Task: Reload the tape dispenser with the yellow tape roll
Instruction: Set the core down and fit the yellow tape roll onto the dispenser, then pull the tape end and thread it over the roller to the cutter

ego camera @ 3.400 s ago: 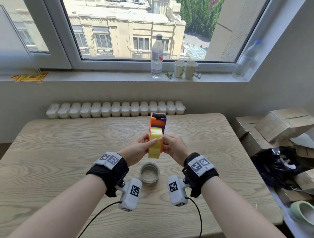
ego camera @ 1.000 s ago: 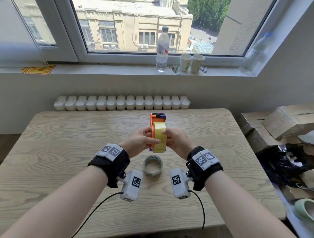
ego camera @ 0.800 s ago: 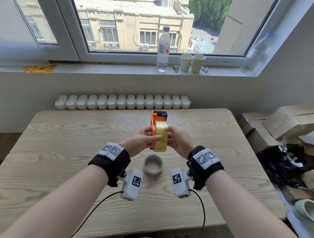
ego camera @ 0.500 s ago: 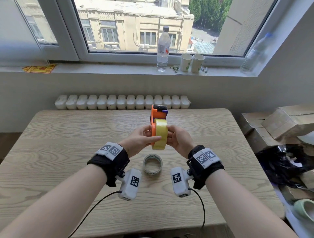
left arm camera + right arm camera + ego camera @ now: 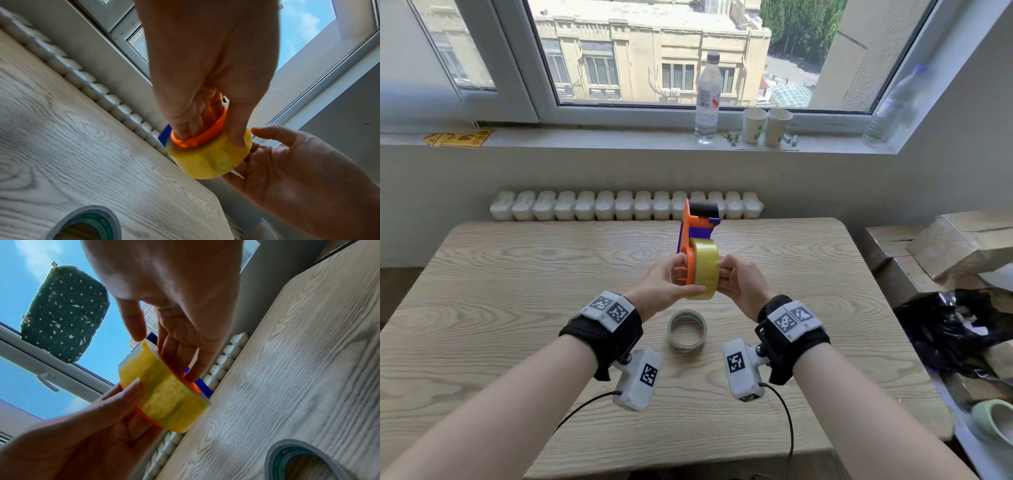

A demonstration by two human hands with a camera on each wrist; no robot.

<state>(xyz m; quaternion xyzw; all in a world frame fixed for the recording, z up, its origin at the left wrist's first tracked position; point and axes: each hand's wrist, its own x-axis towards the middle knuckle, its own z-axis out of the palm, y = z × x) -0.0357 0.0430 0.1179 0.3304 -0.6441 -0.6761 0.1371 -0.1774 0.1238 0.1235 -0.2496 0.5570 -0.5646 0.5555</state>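
Between both hands, the yellow tape roll point(image 5: 705, 269) sits on the dispenser point(image 5: 697, 233); left hand point(image 5: 666, 286) grips the dispenser with thumb on the roll, right hand point(image 5: 739, 282) pinches the roll.

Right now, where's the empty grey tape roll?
In the head view the empty grey roll lies flat on the table, near its front centre, between the two wrists, just below the yellow tape roll held up on the dispenser.
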